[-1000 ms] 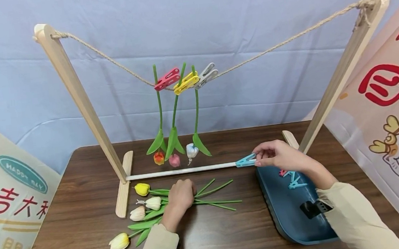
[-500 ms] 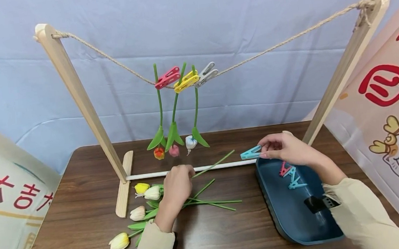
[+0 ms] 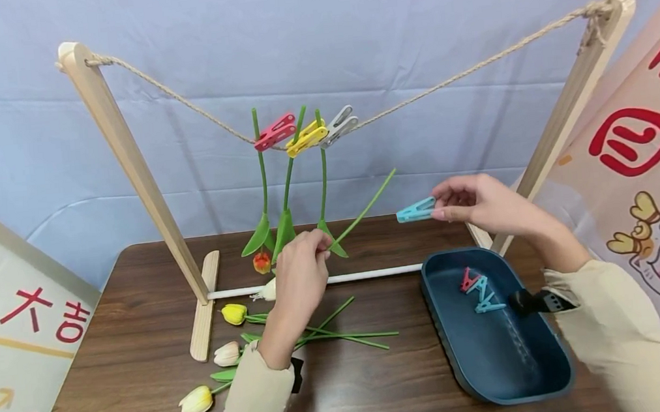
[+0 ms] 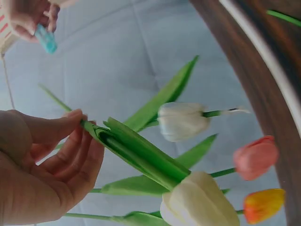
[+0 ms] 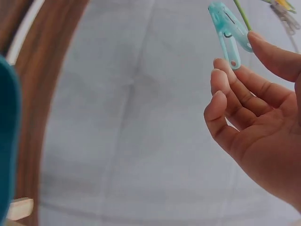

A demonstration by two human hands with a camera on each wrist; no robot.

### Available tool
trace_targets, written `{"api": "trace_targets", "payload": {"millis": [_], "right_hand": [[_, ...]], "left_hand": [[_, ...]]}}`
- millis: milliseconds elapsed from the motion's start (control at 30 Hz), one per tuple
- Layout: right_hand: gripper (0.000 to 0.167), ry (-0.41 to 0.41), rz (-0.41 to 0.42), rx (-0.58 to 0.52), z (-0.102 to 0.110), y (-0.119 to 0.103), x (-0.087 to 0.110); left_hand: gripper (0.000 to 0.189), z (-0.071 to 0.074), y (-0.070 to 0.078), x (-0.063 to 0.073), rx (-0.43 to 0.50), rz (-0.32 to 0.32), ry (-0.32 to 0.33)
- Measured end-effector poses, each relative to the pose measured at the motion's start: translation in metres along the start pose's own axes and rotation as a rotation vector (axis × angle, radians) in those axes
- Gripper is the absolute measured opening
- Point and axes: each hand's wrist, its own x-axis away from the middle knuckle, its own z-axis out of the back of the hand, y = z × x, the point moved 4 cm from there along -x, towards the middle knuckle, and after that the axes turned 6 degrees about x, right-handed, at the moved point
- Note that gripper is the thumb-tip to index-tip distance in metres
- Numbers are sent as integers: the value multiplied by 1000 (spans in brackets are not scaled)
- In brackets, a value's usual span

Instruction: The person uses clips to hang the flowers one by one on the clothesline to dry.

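Note:
My left hand (image 3: 300,274) pinches the green stem of a white tulip (image 4: 200,202) between thumb and fingers, its bloom hanging down and left and its stem end pointing up to the right. In the head view that bloom is mostly behind the hand. My right hand (image 3: 486,205) holds a light blue clothespin (image 3: 415,210) by its handles, above the far end of the bin. On the rope (image 3: 449,82) three tulips hang bloom down, held by a red clothespin (image 3: 275,132), a yellow clothespin (image 3: 307,138) and a grey clothespin (image 3: 339,127).
A yellow tulip (image 3: 234,314), a pale pink tulip (image 3: 227,354) and a yellow-white tulip (image 3: 196,401) lie on the wooden table (image 3: 381,385). The dark blue bin (image 3: 485,362) holds several clothespins (image 3: 484,294). Wooden posts (image 3: 132,171) and a white bar (image 3: 377,273) frame the area.
My left hand has lifted the white tulip off the table, up toward the rope. My right hand has risen with the light blue clothespin from near the bar.

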Motion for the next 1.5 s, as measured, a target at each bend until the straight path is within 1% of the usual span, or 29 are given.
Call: {"api": "trace_targets", "payload": {"millis": [67, 133, 300, 500, 567, 667, 767, 867, 933, 1033, 1200, 1367, 1500], "right_hand": [[26, 28, 25, 23, 9, -10, -4], [26, 61, 30, 33, 18, -21, -8], [25, 140, 7, 43, 40, -46, -19], [25, 235, 31, 56, 62, -70, -33], [25, 271, 30, 93, 68, -77, -37], [22, 333, 34, 178, 75, -87, -43], [18, 396, 62, 271, 79, -95, -48], [15, 426, 79, 351, 82, -101, -54], [15, 414, 74, 386, 82, -104, -58], [14, 377, 69, 407, 81, -108, -64], [10, 331, 128, 416, 75, -114, -74], [12, 277, 141, 396, 67, -116, -78], [14, 248, 136, 380, 63, -116, -78]], "left_hand": [[12, 2, 5, -4, 21, -6, 27], [12, 4, 8, -7, 36, -15, 53], [12, 8, 15, -14, 64, -38, 109], [9, 8, 20, -23, 96, -10, 140], [9, 8, 21, -27, 110, 1, 148], [9, 7, 22, -31, 122, 11, 159], [10, 7, 22, -33, 121, 24, 172], [10, 7, 22, -33, 117, 29, 183], [10, 7, 21, -33, 112, 29, 190], [9, 6, 21, -33, 108, 23, 199], [9, 5, 20, -32, 97, -4, 223], [10, 3, 20, -32, 67, -49, 244], [11, 2, 21, -32, 52, -69, 237]]}}
